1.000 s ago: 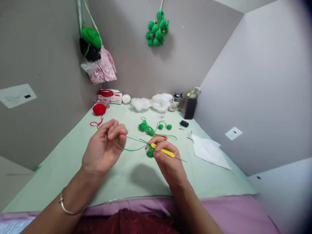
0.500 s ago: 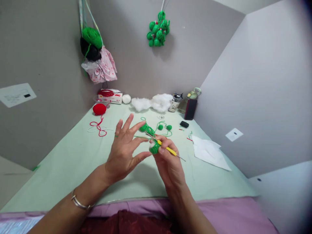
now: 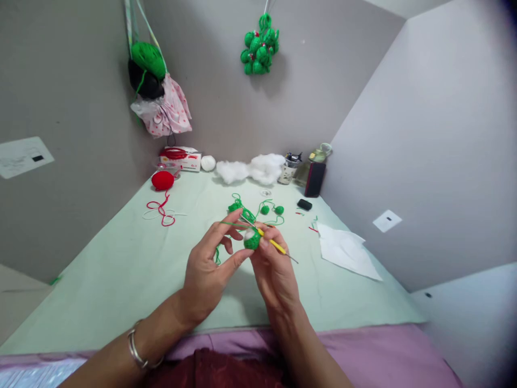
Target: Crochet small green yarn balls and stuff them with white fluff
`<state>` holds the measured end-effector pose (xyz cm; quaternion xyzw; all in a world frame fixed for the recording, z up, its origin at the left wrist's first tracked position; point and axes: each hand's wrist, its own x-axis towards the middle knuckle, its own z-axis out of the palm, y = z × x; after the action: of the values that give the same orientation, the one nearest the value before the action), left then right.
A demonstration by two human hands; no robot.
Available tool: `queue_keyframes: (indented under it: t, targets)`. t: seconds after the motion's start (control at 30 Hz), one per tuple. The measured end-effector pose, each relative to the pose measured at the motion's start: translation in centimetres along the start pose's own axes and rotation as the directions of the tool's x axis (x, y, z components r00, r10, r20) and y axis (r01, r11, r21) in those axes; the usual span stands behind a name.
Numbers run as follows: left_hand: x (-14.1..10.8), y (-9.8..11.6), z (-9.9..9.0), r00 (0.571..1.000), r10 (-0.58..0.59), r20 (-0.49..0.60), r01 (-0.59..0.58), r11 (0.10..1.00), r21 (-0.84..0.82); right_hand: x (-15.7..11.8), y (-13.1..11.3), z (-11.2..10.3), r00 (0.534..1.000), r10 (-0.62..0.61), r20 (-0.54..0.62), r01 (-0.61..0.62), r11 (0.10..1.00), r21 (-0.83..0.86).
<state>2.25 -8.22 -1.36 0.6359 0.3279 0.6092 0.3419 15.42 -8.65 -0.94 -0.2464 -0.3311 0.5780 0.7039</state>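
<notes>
A small green crocheted ball (image 3: 252, 240) with white stuffing showing at its top sits between my hands. My right hand (image 3: 278, 258) grips it together with a yellow-handled crochet hook (image 3: 277, 246), whose metal tip points up and left. On the ball's left side rests the thumb of my left hand (image 3: 210, 264); green yarn runs over that hand's raised index finger, and its other fingers are curled. A loop of yarn hangs below them. Behind my hands lies a bundle of green yarn (image 3: 247, 215), with two small green balls (image 3: 264, 209) to its right.
Red yarn (image 3: 162, 181) lies at the left, near a box (image 3: 189, 161). White stuffing (image 3: 266, 168), a cup of tools (image 3: 287, 172) and a dark phone (image 3: 315, 180) line the back. White paper (image 3: 347, 252) lies right. Green crochet pieces (image 3: 260, 51) hang above.
My left hand's fingers, spread before, have curled in, with the yarn now over the index finger. The thumb has come against the ball. The ball and hook have shifted slightly left.
</notes>
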Motion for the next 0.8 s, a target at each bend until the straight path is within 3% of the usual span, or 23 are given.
queue_keyframes:
  t: [0.17, 0.3, 0.47, 0.6, 0.7, 0.8]
  targets:
    - [-0.2, -0.3, 0.3, 0.999, 0.024, -0.033, -0.021, 0.996, 0.081, 0.1, 0.5, -0.2, 0.999, -0.047, -0.027, 0.047, 0.998, -0.032]
    - [-0.1, -0.4, 0.2, 0.997, -0.062, -0.05, 0.066, 0.996, 0.063, 0.0, 1.1, -0.3, 0.994, -0.103, -0.04, 0.099, 0.992, -0.081]
    - [0.5, -0.3, -0.6, 0.982, -0.18, 0.048, 0.184, 0.979, -0.086, -0.2, 1.0, -0.9, 0.987, -0.16, -0.002, 0.155, 0.956, -0.25]
    - [0.8, -0.1, -1.1, 0.97, -0.209, 0.125, 0.226, 0.964, -0.141, -0.3, 0.3, -1.7, 0.954, -0.295, 0.055, 0.286, 0.835, -0.47]
    - [0.7, 0.0, -1.3, 0.962, -0.225, 0.156, 0.249, 0.956, -0.155, -0.3, -0.2, -1.9, 0.948, -0.306, 0.084, 0.311, 0.846, -0.433]
    - [0.5, 0.2, -1.5, 0.955, -0.239, 0.175, 0.269, 0.948, -0.169, -0.2, -1.0, -1.5, 0.979, -0.185, 0.086, 0.202, 0.935, -0.29]
